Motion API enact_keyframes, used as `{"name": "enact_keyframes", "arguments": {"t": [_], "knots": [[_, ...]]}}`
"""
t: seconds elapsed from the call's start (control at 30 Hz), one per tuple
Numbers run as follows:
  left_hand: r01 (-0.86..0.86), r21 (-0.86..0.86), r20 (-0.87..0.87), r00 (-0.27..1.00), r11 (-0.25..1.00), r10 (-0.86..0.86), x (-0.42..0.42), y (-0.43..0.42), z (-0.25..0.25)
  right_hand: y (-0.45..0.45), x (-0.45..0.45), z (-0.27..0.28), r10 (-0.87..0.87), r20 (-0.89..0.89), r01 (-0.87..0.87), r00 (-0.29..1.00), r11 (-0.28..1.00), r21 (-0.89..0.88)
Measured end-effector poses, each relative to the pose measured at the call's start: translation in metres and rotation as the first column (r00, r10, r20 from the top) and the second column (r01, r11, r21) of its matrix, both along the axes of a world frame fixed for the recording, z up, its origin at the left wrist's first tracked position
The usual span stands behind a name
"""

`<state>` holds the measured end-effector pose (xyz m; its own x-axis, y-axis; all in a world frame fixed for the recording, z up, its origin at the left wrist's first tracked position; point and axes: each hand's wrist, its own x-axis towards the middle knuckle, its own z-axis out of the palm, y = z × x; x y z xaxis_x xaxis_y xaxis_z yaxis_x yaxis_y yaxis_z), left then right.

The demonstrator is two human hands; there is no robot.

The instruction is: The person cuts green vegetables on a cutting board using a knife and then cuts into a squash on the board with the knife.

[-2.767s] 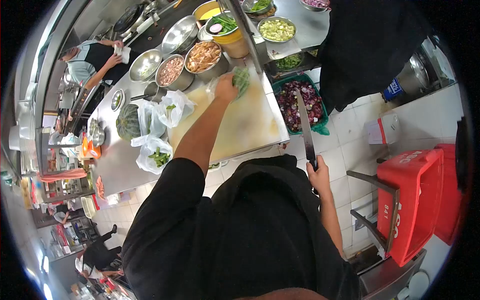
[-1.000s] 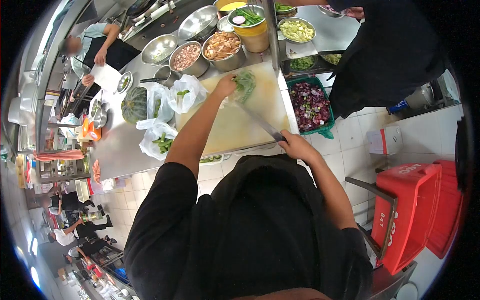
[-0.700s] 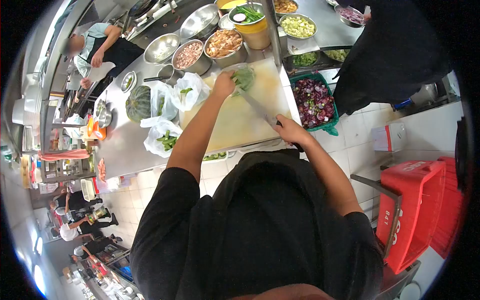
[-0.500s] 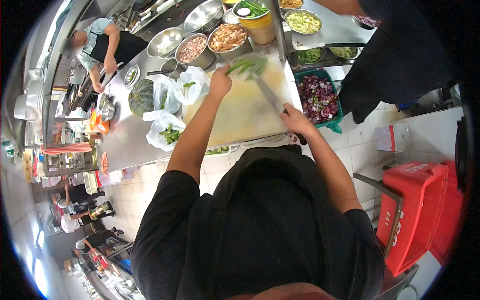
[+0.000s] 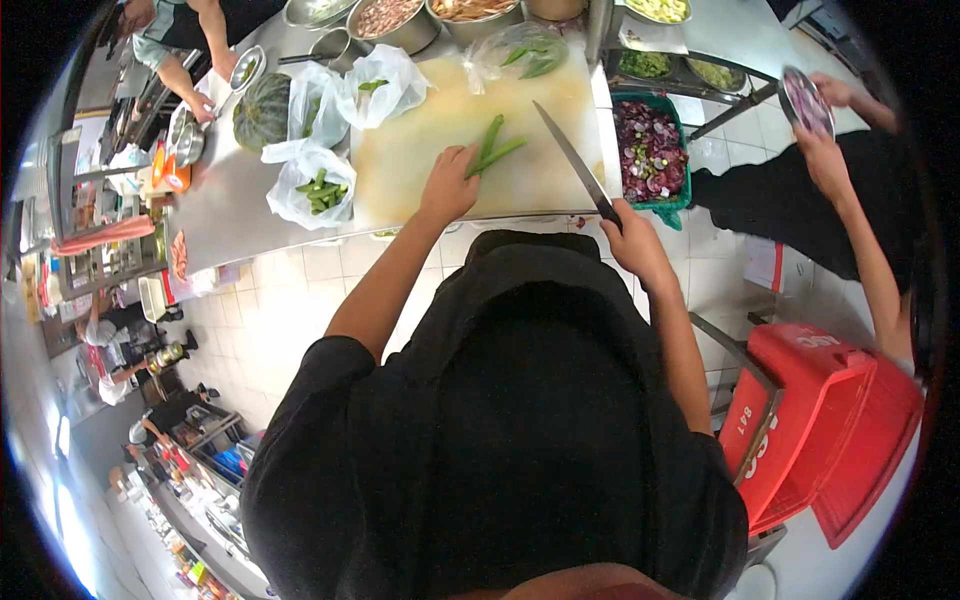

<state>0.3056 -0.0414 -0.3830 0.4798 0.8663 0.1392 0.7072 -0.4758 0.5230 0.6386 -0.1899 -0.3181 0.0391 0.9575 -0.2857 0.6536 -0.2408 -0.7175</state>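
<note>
On the wide cutting board [image 5: 400, 185], my left hand [image 5: 450, 183] is closed around the lower ends of long green vegetables [image 5: 490, 157]; two slender lengths stick out and fan apart. My right hand [image 5: 637, 243] grips the dark handle of a large knife [image 5: 573, 150]. Its blade points away over the board's right part, apart from the vegetables. A clear plastic bag [image 5: 490, 60] with more green pieces lies at the board's far edge. Left of the board, a white plastic bag [image 5: 285, 190] holds short green pieces.
A dark green melon [image 5: 263, 112] and other bags stand left. Metal pots of cut food [image 5: 400, 35] line the back. A green crate [image 5: 686, 180] of purple onions sits right. A co-worker's hands [image 5: 822, 150] carry a bowl there. A red bin [image 5: 790, 440] stands lower right.
My left hand has come nearer, leaving the clear bag at the far edge and now holding green vegetables. The knife has shifted right and nearer. A co-worker's bowl has appeared at right.
</note>
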Motion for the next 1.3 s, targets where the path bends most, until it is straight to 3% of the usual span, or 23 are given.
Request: {"name": "enact_keyframes", "arguments": {"t": [0.23,0.33,0.57,0.9,1.03,1.13,1.3], "knots": [[0.020,0.020,0.069,0.997,1.000,-0.022,0.025,0.020,-0.005,0.006,-0.013,-0.014,0.019,0.105,-0.022,0.994,0.999,0.026],[0.019,-0.097,0.047,0.999,0.995,-0.014,0.034,0.032,-0.009,0.003,-0.023,-0.015,0.066,0.104,-0.075,0.992,0.994,0.083],[0.086,-0.224,0.058,0.996,0.971,-0.074,0.046,0.032,0.000,0.000,-0.025,-0.018,0.001,0.144,-0.013,0.990,0.997,0.078],[0.101,-0.179,0.029,0.995,0.979,-0.097,0.043,0.032,-0.002,-0.005,-0.028,0.007,0.038,0.235,-0.070,0.971,0.989,0.130],[0.080,-0.190,0.052,0.996,0.979,-0.072,0.043,0.025,0.002,-0.004,-0.018,-0.010,0.074,0.329,-0.095,0.941,0.994,0.050],[0.081,-0.114,0.043,0.996,0.990,-0.076,0.045,0.025,-0.002,0.004,-0.018,-0.015,0.106,0.333,-0.114,0.937,0.994,0.005],[0.020,-0.156,-0.001,1.000,0.988,-0.020,0.051,0.026,0.000,0.011,-0.032,0.013,0.061,0.283,-0.067,0.957,0.998,0.013]]}}
